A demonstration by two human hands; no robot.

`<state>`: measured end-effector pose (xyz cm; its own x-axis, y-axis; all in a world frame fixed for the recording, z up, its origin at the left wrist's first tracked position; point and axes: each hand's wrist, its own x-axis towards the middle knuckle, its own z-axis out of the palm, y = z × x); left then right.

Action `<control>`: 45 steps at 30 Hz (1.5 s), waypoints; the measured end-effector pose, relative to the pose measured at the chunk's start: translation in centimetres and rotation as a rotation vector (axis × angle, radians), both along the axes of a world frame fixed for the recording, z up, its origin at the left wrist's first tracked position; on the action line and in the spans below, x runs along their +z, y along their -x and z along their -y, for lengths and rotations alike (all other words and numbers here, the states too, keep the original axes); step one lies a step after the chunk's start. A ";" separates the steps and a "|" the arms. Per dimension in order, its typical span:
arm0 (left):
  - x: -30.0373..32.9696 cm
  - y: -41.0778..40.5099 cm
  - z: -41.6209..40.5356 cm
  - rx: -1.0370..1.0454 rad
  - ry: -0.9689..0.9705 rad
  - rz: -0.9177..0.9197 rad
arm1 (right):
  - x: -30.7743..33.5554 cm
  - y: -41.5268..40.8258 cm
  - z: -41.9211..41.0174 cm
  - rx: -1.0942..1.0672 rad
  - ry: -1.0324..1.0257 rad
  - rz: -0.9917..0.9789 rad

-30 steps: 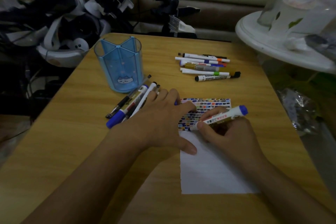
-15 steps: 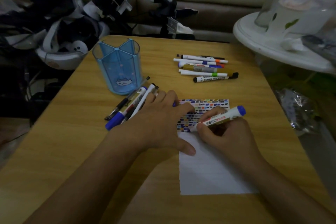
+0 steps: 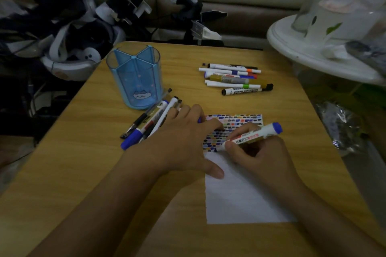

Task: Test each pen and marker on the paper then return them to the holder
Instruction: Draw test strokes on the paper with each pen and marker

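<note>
Wood-grain surface (image 3: pixel 69 173) has a blue pen holder (image 3: pixel 135 81), a sheet of paper (image 3: pixel 240 200), a pen pile beside the holder (image 3: pixel 150 121), and more markers (image 3: pixel 236 79) at the far side.

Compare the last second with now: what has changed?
Barely anything. The right hand still grips the blue marker, tip at the lowest row of marks on the paper. The left hand stays flat on the paper. Holder and both pen piles are unmoved.

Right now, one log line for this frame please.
right hand: writing with marker | left hand: flat on paper | holder: empty
</note>
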<state>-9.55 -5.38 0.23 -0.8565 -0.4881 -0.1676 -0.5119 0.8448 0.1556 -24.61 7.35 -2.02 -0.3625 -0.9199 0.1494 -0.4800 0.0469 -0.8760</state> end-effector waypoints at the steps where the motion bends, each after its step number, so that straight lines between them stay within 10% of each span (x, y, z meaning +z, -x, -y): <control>1: 0.0 0.0 0.0 0.001 -0.003 -0.001 | -0.1 0.0 0.0 0.009 -0.014 -0.008; 45: -0.1 0.0 0.0 0.001 -0.001 0.008 | -0.3 -0.1 0.1 -0.022 0.002 -0.022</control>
